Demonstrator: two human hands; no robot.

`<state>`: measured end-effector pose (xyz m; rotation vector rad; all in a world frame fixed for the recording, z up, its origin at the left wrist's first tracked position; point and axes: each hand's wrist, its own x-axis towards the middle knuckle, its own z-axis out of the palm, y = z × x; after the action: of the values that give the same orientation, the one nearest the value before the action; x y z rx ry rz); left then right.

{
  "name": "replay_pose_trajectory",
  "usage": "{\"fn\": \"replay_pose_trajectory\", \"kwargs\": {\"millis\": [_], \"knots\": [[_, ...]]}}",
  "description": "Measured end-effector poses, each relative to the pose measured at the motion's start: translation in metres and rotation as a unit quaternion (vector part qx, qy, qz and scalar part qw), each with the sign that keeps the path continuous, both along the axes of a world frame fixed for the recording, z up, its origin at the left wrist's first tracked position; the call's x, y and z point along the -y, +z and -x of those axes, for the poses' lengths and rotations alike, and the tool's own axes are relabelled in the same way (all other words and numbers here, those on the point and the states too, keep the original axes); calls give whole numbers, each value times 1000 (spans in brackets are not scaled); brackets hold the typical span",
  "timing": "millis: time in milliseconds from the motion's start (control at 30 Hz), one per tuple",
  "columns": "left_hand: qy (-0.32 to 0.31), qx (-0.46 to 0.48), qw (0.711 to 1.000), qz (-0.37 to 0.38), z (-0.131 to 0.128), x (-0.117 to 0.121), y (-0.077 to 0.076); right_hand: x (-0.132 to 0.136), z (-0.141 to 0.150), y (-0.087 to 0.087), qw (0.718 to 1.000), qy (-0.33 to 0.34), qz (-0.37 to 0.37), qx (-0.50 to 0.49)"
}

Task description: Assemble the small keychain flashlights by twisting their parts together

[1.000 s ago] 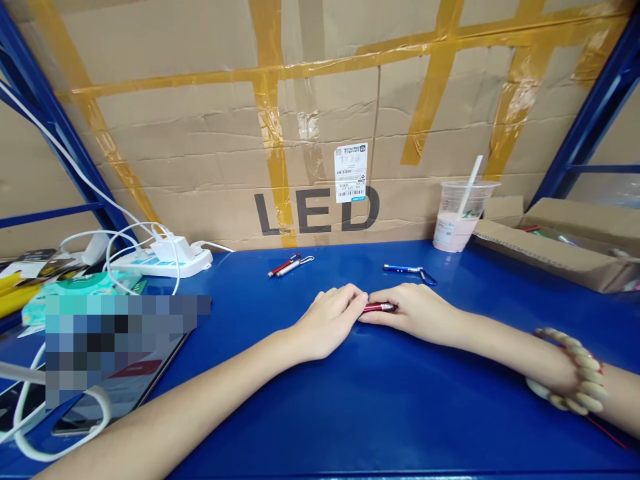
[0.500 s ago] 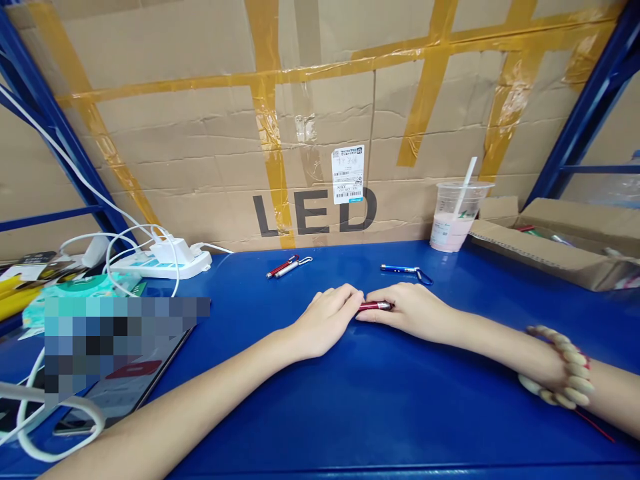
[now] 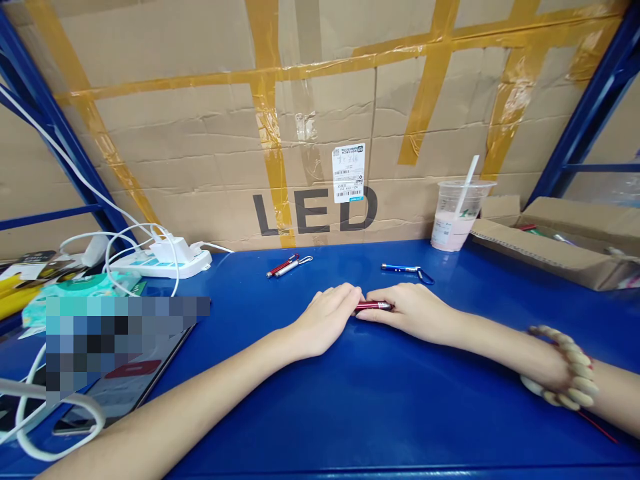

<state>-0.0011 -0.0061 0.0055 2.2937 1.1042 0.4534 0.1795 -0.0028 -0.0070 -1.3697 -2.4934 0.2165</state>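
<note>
My left hand (image 3: 327, 319) and my right hand (image 3: 413, 310) rest on the blue table (image 3: 380, 400), fingertips meeting at its middle. Between them lies a small red pen-shaped torch (image 3: 374, 306); both hands pinch it, the left at its left end, the right over its right part. A bead bracelet (image 3: 565, 367) sits on my right wrist. Behind the hands, a red torch and a silver one (image 3: 289, 265) lie side by side, and a blue torch with a clip (image 3: 407, 270) lies to their right.
A taped cardboard sheet marked LED (image 3: 315, 212) stands at the back. A plastic cup with a straw (image 3: 457, 217) and an open cardboard box (image 3: 565, 243) are at the right. A white power strip with cables (image 3: 160, 261) and a tablet (image 3: 120, 387) lie left.
</note>
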Motion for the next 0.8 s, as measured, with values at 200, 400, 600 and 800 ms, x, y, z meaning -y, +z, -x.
{"fn": "replay_pose_trajectory", "kwargs": {"millis": [200,400,600,800], "knots": [[-2,0,1000,-3,0,-1,-1,1,1,1,1000,4,4,-4],[-7,3,1000,-9,-1,-2,-4,2,2,3,1000,6,-1,2],[-8,0,1000,-9,-2,-2,-3,1,0,1,1000,14,3,-4],[-4,0,1000,1,-1,-2,-3,-1,-1,1,1000,13,11,-7]]}}
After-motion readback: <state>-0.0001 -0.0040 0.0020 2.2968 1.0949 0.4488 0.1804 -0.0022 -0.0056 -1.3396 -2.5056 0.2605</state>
